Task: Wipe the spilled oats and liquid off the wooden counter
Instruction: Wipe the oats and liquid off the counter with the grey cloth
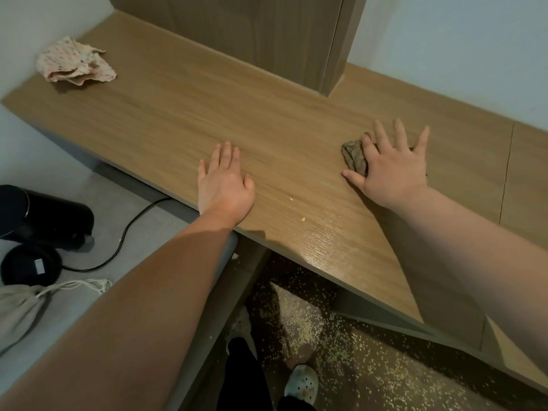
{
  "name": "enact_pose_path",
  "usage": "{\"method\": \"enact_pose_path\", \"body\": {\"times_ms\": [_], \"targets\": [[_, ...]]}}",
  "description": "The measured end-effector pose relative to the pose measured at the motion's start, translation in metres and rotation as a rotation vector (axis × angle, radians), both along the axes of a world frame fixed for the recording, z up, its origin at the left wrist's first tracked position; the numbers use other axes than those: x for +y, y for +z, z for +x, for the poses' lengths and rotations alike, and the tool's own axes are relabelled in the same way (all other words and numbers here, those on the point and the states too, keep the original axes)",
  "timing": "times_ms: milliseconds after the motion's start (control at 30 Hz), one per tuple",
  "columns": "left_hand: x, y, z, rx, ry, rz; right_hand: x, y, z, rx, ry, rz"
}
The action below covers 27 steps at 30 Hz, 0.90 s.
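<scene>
Over toward the right end of the long light-brown wooden surface (178, 108), a crumpled grey-brown rag (353, 157) sat under the right hand (391, 170). No real grip on it tbh: the fingers were spread and straight, the palm pressing the rag down on the wood, with a good bit of the cloth poking out on the thumb side. Left of the rag, well apart, the left hand (224, 185) lay flat on bare wood, fingers straight and close together, holding nothing. Between that hand and the rag, but nearer the front edge, sat two small pale oat flakes (291, 199). Nearer still to the edge than the rag, a wet glossy patch (323, 241) shone on the wood. Far left of the rag, by the wall, a crumpled cream floral cloth (75, 62) lay on its own. Below and in front of the rag, the dark floor (415, 390) was covered in scattered oats (308, 327).
</scene>
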<state>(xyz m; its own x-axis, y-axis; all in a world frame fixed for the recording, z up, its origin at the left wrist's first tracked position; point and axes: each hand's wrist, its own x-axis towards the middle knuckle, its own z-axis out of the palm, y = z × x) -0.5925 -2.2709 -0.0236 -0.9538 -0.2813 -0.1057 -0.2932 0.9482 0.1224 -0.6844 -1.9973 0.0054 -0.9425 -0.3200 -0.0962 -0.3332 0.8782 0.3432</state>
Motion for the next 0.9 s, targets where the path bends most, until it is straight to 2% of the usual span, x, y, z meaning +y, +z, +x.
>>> {"method": "enact_pose_path", "body": {"times_ms": [100,167,267,333,400,467,600,767,900], "targets": [[0.000,0.000,0.000,0.001,-0.002,-0.009,0.011,-0.009,-0.001,0.024,0.038,-0.265],[0.000,-0.001,0.000,0.004,-0.003,-0.014,0.016,-0.015,-0.002,0.106,-0.024,-0.450],[-0.001,-0.001,0.000,0.009,-0.007,-0.007,0.017,-0.012,-0.019,0.282,-0.381,-0.693],[0.000,-0.002,0.000,0.010,-0.006,-0.003,0.018,-0.009,-0.041,0.293,-0.642,-0.719],[0.000,-0.002,0.000,0.017,-0.003,-0.007,0.015,-0.012,-0.059,0.180,-0.676,-0.596],[-0.001,-0.003,-0.001,0.020,-0.004,-0.009,0.007,-0.018,-0.068,0.082,-0.584,-0.513],[-0.001,-0.002,-0.002,0.004,-0.002,-0.021,-0.020,-0.021,-0.054,0.040,-0.362,-0.579],[0.000,0.000,-0.001,-0.002,0.006,-0.019,-0.063,-0.025,0.017,0.004,0.054,-0.564],[0.000,0.002,-0.001,-0.005,0.004,-0.009,-0.062,-0.024,0.066,-0.078,0.319,-0.550]]}}
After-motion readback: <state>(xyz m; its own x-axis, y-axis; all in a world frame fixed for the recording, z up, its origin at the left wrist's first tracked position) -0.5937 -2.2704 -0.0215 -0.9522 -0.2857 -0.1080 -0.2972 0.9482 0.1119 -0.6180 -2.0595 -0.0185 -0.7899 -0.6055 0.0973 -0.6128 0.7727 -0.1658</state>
